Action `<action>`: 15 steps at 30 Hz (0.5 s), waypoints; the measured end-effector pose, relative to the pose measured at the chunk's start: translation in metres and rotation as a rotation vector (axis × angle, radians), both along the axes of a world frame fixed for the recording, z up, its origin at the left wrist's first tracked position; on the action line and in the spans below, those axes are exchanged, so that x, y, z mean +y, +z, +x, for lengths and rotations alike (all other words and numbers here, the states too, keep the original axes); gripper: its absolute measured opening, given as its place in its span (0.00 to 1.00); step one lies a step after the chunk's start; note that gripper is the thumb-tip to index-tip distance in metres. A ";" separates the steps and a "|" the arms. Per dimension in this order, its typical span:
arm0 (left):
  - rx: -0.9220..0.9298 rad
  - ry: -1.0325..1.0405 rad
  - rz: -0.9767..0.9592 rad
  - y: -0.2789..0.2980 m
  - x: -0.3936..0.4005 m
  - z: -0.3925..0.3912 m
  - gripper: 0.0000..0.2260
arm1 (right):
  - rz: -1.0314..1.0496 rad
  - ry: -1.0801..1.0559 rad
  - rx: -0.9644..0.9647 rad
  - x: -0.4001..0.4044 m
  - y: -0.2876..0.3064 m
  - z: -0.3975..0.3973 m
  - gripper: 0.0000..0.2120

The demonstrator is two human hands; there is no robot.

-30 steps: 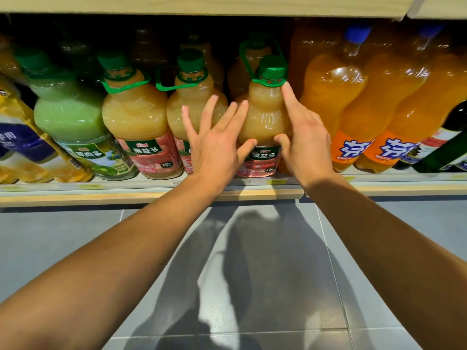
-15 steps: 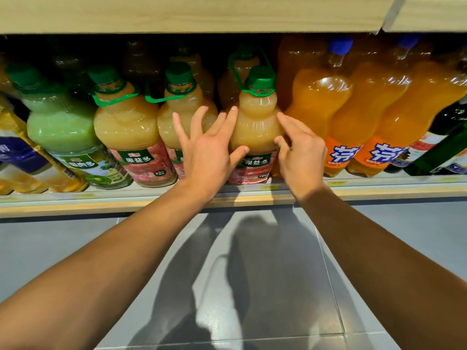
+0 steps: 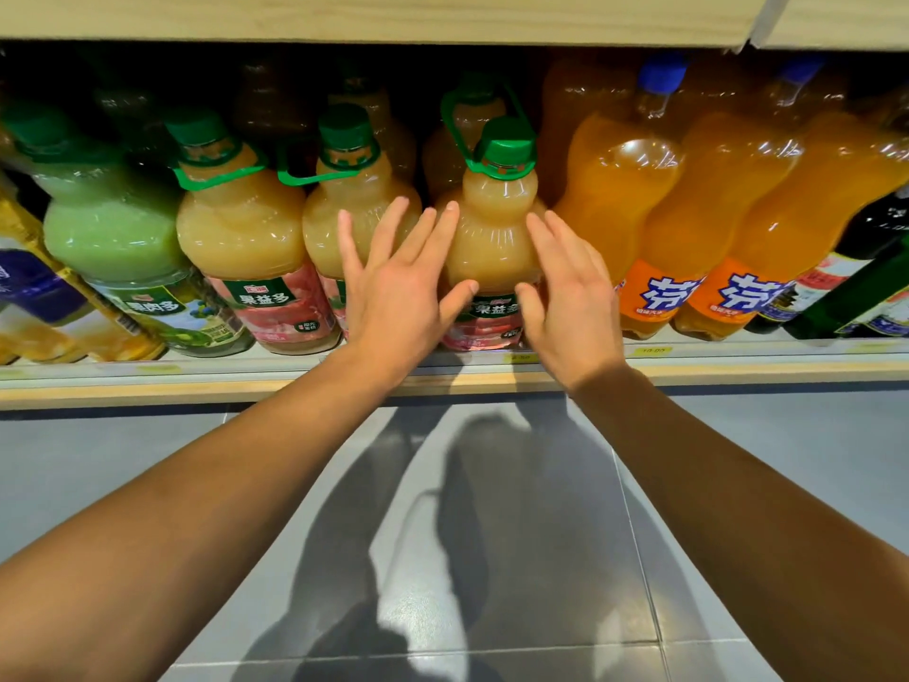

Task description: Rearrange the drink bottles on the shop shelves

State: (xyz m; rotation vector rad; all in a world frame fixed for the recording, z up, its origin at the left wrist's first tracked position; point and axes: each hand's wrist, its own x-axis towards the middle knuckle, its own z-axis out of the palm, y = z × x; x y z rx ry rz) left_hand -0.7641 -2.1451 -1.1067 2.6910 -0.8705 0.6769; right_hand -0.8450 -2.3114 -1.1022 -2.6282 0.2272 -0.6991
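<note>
The pale-yellow plastic juice bottle with a green cap and loop handle [image 3: 494, 248] stood upright at the front edge of the wooden shop shelf [image 3: 196, 386], its long axis vertical, directly between my hands. My left hand [image 3: 398, 292] lay against its left flank, fingers [image 3: 445, 224] straight and spread, gripping nothing; my right hand [image 3: 570, 297] flanked the other side likewise, thumb touching the label. Both were equally near. A matching bottle [image 3: 354, 219] stood just left; orange soda bottles [image 3: 624, 199] just right.

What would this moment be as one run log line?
left hand: open, on peach juice bottle | right hand: open, same bottle | bottle upright on shelf
</note>
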 end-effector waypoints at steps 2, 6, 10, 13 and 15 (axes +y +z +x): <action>-0.012 -0.009 0.039 -0.001 0.005 0.001 0.32 | -0.032 0.057 0.064 0.004 -0.008 -0.004 0.39; -0.020 -0.023 0.096 -0.005 0.014 0.001 0.30 | -0.084 0.049 0.137 0.004 -0.018 -0.004 0.53; 0.050 -0.012 0.146 0.003 0.014 -0.002 0.31 | -0.109 0.034 0.152 0.006 -0.013 -0.003 0.55; 0.187 -0.030 0.210 0.028 0.019 -0.010 0.32 | -0.140 0.053 0.244 0.004 0.004 -0.012 0.55; 0.300 -0.060 0.231 0.050 0.028 -0.018 0.32 | -0.236 0.048 0.243 0.008 0.028 -0.020 0.54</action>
